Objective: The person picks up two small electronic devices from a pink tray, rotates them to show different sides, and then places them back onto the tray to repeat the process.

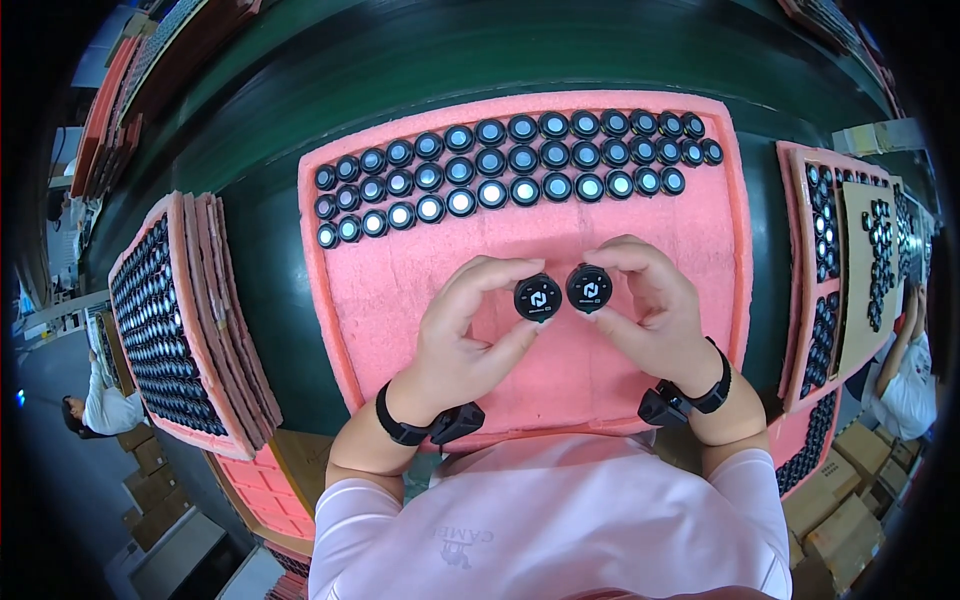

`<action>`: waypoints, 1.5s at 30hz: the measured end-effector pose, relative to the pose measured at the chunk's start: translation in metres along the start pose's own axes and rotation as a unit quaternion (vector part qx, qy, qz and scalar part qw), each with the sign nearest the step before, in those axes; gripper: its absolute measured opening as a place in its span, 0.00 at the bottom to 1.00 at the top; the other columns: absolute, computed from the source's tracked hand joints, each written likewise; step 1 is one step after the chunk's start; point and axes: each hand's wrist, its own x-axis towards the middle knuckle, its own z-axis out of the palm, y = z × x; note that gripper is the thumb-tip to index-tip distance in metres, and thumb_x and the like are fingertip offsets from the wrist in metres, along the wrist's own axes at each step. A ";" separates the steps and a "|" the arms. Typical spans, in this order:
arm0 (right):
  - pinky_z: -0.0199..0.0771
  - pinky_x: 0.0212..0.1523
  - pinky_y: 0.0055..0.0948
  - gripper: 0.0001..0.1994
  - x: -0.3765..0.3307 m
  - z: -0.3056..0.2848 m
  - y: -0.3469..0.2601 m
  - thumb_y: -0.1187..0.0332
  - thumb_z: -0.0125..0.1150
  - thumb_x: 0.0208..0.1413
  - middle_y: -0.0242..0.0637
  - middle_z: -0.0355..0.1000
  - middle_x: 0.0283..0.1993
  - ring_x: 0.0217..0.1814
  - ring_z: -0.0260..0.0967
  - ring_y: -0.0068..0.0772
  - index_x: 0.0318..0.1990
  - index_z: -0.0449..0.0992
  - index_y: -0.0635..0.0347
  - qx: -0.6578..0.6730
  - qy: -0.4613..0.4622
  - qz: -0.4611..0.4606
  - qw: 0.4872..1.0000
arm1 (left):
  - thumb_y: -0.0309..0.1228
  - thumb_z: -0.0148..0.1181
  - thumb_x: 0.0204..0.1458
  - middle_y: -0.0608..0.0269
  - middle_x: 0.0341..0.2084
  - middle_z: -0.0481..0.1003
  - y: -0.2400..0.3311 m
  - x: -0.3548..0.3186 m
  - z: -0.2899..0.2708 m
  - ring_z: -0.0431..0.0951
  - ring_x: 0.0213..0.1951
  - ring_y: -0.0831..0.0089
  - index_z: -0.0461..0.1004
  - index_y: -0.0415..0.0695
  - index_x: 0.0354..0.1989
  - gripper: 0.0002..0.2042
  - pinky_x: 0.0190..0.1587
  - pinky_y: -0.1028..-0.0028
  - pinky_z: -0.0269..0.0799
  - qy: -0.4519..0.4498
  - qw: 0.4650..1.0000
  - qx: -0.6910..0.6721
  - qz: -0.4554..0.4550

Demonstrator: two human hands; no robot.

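Between thumb and fingers of my left hand (475,325) is a round black disc-shaped part (538,297) with white printing on its face. My right hand (645,310) pinches a matching black disc (589,288) by its edge. The two discs are side by side, close to each other, faces up, above a pink foam tray (450,255). Along the tray's far side stand three rows of black round parts (523,158) with pale, shiny centres. The nearest row stops short of the tray's right side.
A stack of pink trays filled with black round parts (165,320) stands at left. More loaded trays (822,225) and a cardboard sheet (858,300) are at right. Behind the tray runs a dark green surface (450,60). Other people work at far left (105,408) and far right (905,375).
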 end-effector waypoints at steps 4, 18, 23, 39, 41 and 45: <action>0.63 0.57 0.31 0.24 0.000 0.000 -0.002 0.85 0.62 0.46 0.40 0.66 0.50 0.54 0.65 0.32 0.54 0.68 0.67 -0.003 -0.004 0.001 1.000 | 0.14 0.65 0.42 0.56 0.42 0.74 0.000 0.000 0.000 0.74 0.45 0.71 0.70 0.34 0.51 0.23 0.51 0.72 0.68 -0.003 1.000 0.004 0.002; 0.64 0.55 0.30 0.23 0.002 0.001 -0.008 0.83 0.65 0.46 0.41 0.67 0.49 0.52 0.66 0.33 0.53 0.69 0.67 -0.017 -0.004 -0.006 1.000 | 0.15 0.64 0.43 0.56 0.45 0.73 0.004 0.000 -0.003 0.73 0.46 0.71 0.69 0.33 0.53 0.25 0.51 0.72 0.67 -0.027 1.000 0.005 -0.004; 0.66 0.54 0.32 0.19 0.001 0.001 -0.003 0.83 0.64 0.48 0.42 0.68 0.49 0.52 0.66 0.34 0.50 0.71 0.67 -0.008 -0.005 -0.002 1.000 | 0.15 0.63 0.43 0.56 0.43 0.72 0.004 0.000 -0.002 0.73 0.45 0.71 0.72 0.34 0.48 0.20 0.49 0.73 0.68 -0.006 1.000 0.009 -0.025; 0.70 0.44 0.28 0.15 0.005 0.004 -0.006 0.83 0.61 0.50 0.40 0.69 0.41 0.43 0.68 0.31 0.47 0.73 0.65 -0.064 -0.003 -0.058 0.996 | 0.12 0.58 0.45 0.55 0.39 0.71 -0.001 0.000 0.004 0.74 0.42 0.69 0.73 0.35 0.41 0.14 0.46 0.72 0.70 -0.012 0.994 -0.099 -0.039; 0.70 0.43 0.27 0.16 0.006 0.003 -0.009 0.82 0.62 0.50 0.40 0.69 0.41 0.43 0.68 0.30 0.48 0.73 0.65 -0.092 -0.006 -0.072 0.993 | 0.13 0.58 0.46 0.55 0.39 0.71 0.002 0.001 0.005 0.74 0.42 0.69 0.72 0.34 0.42 0.13 0.46 0.73 0.70 -0.008 0.993 -0.107 -0.041; 0.69 0.42 0.26 0.18 0.004 0.002 -0.011 0.80 0.62 0.51 0.41 0.69 0.41 0.42 0.68 0.31 0.51 0.72 0.66 -0.111 -0.025 -0.082 0.990 | 0.15 0.60 0.48 0.56 0.38 0.71 0.004 -0.002 0.004 0.73 0.40 0.70 0.72 0.35 0.42 0.12 0.44 0.73 0.70 -0.013 0.997 -0.070 -0.029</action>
